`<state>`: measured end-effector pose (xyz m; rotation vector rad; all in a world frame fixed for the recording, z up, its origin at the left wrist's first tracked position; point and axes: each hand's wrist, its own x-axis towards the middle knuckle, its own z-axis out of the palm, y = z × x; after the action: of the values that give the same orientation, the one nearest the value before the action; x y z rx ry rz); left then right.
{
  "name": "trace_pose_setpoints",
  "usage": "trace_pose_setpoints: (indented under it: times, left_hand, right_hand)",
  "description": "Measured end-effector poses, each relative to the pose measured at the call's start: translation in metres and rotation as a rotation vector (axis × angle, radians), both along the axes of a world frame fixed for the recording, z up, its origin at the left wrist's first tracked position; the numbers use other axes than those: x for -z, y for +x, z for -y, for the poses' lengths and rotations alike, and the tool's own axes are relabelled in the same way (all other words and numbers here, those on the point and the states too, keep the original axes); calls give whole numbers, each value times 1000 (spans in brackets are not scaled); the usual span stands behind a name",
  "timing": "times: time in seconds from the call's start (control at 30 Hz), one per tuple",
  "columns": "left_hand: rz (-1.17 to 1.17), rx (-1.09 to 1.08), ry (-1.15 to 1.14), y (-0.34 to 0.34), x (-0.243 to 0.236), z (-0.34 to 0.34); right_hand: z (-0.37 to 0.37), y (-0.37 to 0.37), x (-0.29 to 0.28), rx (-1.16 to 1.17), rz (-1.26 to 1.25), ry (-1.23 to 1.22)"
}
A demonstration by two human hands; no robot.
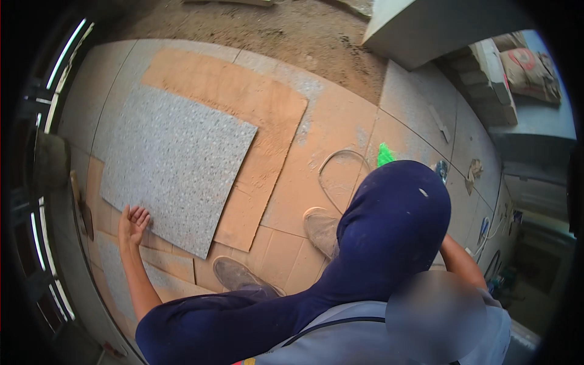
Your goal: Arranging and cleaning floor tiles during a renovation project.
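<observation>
In the head view, the left hand, grip released and fingers spread, is touching the near corner of the speckled grey tile, which is lying on the tiled floor. Lifting evenly should be avoiding chipped corners. The right hand is hidden; I cannot tell its grip.

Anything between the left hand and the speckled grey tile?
Nothing visible. The left hand is open at the lower left edge of the grey tile, touching or nearly so. The right hand is hidden behind the raised knee.
</observation>
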<state>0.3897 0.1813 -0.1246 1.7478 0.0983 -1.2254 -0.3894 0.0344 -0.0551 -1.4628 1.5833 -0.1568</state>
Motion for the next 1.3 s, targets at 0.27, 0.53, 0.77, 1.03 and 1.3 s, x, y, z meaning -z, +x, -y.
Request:
trace_pose_setpoints:
  times: [0.27,0.53,0.77,1.03,1.3]
  left_hand:
    - [257,-12,34,16,13,5]
    - [451,153,166,97,50,-39]
    - [86,-89,22,34,45,0]
    - [23,-82,13,17,-13,-13]
    - [-109,96,-310,-4,-58,-9]
  right_hand:
    - [-13,74,57,-396,70,-160]
    - [34,250,31,-307,378,554]
    - [38,281,38,-186,467,742]
    - [15,316,59,-94,610,857]
    - [18,310,47,193,929,851]
